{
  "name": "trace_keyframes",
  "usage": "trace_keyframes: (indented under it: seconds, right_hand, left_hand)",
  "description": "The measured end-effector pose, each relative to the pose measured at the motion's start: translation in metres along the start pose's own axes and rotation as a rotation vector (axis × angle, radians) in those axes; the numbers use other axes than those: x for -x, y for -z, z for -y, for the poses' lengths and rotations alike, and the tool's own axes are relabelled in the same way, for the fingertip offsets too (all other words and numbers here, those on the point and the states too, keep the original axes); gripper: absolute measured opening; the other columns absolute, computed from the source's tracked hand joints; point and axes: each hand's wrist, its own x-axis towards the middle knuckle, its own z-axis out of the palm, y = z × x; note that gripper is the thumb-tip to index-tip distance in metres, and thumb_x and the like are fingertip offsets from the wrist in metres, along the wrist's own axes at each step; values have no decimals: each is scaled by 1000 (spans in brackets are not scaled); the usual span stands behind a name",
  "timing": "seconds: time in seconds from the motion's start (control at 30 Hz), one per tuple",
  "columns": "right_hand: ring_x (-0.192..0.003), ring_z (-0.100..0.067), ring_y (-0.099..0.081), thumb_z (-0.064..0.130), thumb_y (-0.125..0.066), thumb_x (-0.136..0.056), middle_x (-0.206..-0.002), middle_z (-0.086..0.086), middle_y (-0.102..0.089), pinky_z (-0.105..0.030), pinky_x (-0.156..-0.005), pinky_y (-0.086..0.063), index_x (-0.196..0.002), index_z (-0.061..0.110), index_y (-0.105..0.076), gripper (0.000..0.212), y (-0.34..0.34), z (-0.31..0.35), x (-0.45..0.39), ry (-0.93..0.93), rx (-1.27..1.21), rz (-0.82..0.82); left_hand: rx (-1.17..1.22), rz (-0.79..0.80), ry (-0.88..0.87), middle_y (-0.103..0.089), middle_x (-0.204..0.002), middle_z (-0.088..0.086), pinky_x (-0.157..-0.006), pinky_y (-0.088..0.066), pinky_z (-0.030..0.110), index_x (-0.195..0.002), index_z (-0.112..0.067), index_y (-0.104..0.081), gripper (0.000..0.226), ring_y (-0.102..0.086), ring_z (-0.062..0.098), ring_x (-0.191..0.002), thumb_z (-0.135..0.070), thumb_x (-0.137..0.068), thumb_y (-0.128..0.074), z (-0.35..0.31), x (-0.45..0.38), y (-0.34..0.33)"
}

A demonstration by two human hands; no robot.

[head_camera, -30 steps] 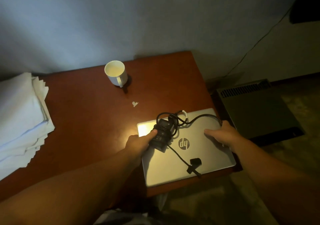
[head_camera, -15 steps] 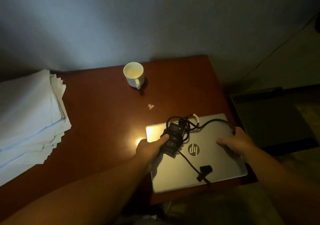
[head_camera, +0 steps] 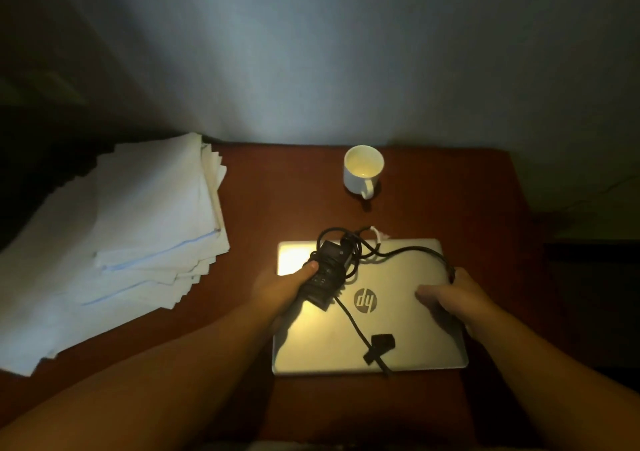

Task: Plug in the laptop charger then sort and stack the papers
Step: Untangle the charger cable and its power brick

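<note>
Closest in, a shut silver laptop (head_camera: 367, 308) sits on the dark red tabletop (head_camera: 270, 215), hp logo on the lid reading upside down from here. A black plug (head_camera: 381, 345) and its cable (head_camera: 349, 319) lie across the lid. Left hand (head_camera: 280, 287) is wrapped round the black charger (head_camera: 327, 272) brick, thumb on top; there's tiny print on it but I can't read it. Right hand (head_camera: 453, 293) is curled over the laptop's right edge, gripping it right by the cable loop. Off to the left, a messy stack of white papers (head_camera: 124, 235). Furthest back, a white mug (head_camera: 363, 170) by the wall.
</note>
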Motion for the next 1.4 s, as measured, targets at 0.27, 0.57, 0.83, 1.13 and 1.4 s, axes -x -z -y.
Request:
trace_keyframes:
  seconds: [0.27, 0.57, 0.83, 1.13, 1.4]
  right_hand:
    - [-94, -24, -48, 22, -79, -79, -137, -16, -48, -38, -71, -46, -148, 12, -26, 88, -68, 56, 5, 48, 39, 52]
    - [-123, -38, -49, 19, -80, -79, -142, -17, -45, -40, -79, -45, -148, 10, -26, 87, -105, 74, 8, -9, 111, 32]
    - [-121, -37, -49, 20, -77, -81, -139, -15, -45, -42, -79, -48, -146, 12, -27, 83, -112, 68, 14, -37, 184, 8]
    - [-125, -38, -49, 31, -73, -84, -145, -14, -41, -40, -85, -52, -148, 14, -26, 81, -117, 66, 18, 88, 391, -104]
    - [-144, -34, -28, 50, -62, -88, -162, -12, -12, -41, -106, -43, -155, 26, -8, 89, -115, 57, 35, 513, 948, -339]
  left_hand:
    - [19, -46, -23, -67, -95, 4, -64, -50, 20, -106, -14, -62, 25, -63, 16, -83, -26, -88, -75, -12, -36, 87]
    - [-16, -43, -17, -60, -85, -1, -52, -45, 13, -93, -17, -56, 14, -59, 15, -78, -23, -92, -69, -17, -50, 114]
    - [-150, -135, 55, -72, -99, 7, -79, -61, 39, -105, -16, -66, 96, -71, 25, -88, -81, -37, -81, 7, -70, 121]
    - [-656, -333, -233, -36, -152, 10, -104, -45, 45, -152, -22, -32, 75, -49, 32, -132, -51, -91, -64, -17, -34, 94]
    - [-999, -220, -447, -19, -163, 5, -111, -38, 57, -148, -32, -36, 68, -32, 29, -144, -45, -87, -63, -7, -41, 81]
